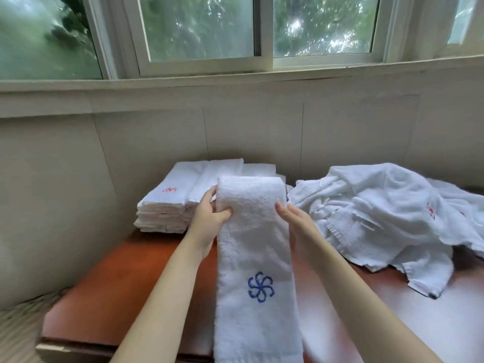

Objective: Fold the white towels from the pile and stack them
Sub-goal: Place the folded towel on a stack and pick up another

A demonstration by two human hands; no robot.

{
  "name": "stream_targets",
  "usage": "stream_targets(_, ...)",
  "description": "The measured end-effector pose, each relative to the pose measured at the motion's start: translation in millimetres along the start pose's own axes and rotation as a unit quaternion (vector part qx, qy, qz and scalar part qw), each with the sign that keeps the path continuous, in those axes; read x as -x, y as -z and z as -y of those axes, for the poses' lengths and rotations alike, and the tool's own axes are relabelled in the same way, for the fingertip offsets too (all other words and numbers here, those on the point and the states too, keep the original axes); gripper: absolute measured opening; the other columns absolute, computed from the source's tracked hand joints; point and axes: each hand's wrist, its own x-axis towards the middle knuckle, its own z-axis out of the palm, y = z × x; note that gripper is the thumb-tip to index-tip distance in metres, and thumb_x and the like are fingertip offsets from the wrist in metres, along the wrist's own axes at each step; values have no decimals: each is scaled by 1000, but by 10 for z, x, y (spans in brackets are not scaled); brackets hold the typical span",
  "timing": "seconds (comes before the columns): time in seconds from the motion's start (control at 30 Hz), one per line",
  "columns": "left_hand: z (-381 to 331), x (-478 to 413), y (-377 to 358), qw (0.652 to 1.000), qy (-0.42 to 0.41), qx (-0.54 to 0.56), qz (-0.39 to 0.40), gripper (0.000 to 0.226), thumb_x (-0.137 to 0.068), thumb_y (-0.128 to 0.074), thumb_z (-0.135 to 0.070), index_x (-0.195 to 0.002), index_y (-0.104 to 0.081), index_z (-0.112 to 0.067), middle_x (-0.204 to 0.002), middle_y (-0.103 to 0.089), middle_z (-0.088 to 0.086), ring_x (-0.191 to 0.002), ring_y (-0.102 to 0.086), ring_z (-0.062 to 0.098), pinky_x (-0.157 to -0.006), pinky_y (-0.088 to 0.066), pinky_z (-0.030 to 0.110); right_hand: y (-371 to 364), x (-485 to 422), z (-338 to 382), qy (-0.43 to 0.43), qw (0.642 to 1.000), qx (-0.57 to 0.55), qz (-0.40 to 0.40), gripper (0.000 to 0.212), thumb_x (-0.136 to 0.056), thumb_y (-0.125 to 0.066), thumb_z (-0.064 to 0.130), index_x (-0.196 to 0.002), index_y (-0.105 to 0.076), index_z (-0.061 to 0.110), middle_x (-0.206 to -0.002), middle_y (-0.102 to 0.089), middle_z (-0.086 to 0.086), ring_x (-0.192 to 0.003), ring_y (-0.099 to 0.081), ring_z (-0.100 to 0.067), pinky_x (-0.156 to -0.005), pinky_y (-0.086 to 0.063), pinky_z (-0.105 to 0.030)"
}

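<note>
My left hand (209,214) and right hand (292,216) each grip one side of the towel (255,258). It looks soft and floppy, so I'd hold near the top.

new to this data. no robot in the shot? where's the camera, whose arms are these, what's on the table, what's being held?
No robot here: a person works bare-handed, and the single camera sits on their head, looking forward and down, so the arms enter from the bottom. The left hand and right hand each grip a side edge of a white towel folded into a long strip, with a blue pinwheel emblem. Its lower end runs out of frame. On the reddish-brown table, a stack of folded towels sits at the back left by the wall, the top one marked with a red emblem; a loose pile of unfolded towels lies to the right. A window is above.
</note>
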Motion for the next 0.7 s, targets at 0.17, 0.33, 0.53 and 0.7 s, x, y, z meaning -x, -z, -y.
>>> stream_targets(0.17, -493, -134, 114, 998, -55, -40, 0, 59, -90, -53, 8, -131, -46, -33, -110, -67, 5, -97, -68, 19, -72, -57, 30, -314, -167, 598, 39, 995, 76, -53, 27, -96, -55, 26, -115, -61, 7, -109, -68, -15, -96, -67, -30, -86, -54, -45)
stream_targets(0.33, -1018, -346, 85, 989, -131, -57, -32, 83, -88, -56, 9, -149, -19, -34, -99, -64, -3, -81, -65, 3, -67, -54, 19, -520, -307, 1251, 130, 981, 110, -93, 14, -93, -56, 4, -85, -59, 14, -80, -66, -7, -62, -64, -12, -54, -55, -24)
stream_targets(0.53, -1466, -672, -24, 979, -169, -109, -20, 32, -87, -61, 7, -114, -56, -9, -102, -63, 0, -87, -61, 10, -68, -52, 12, -490, -470, 1774, 173, 972, 83, -134, 10, -86, -64, 0, -84, -60, 8, -67, -67, -3, -49, -63, -8, -47, -54, -23)
stream_targets(0.7, -1439, -1192, -166, 980, -161, -119, -13, 19, -90, -61, -2, -104, -57, -12, -97, -63, 2, -83, -60, 10, -68, -52, 17, -294, -875, 1818, 172, 967, 92, -164, 13, -85, -67, 2, -78, -61, 12, -76, -65, -7, -58, -61, -14, -52, -54, -23)
